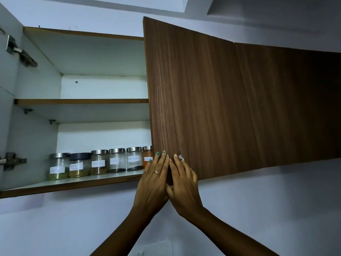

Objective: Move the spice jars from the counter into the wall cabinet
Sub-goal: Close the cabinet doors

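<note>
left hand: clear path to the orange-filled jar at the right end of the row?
Probably yes. The left hand lies flat on the brown door, right beside the orange jar. The door edge hides part of the jar, but the shelf front is open.

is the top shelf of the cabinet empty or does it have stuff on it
Cannot tell: the top shelf is seen from below; no item rises above its edge.

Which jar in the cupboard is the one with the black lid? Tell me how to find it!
Look inside the open wall cabinet, at the row of spice jars along its bottom shelf. Count from the left: the second one is the dark-lidded jar, with yellowish-brown spice at its base. Every other jar in the row has a shiny silver lid; only this lid is dark.
</note>
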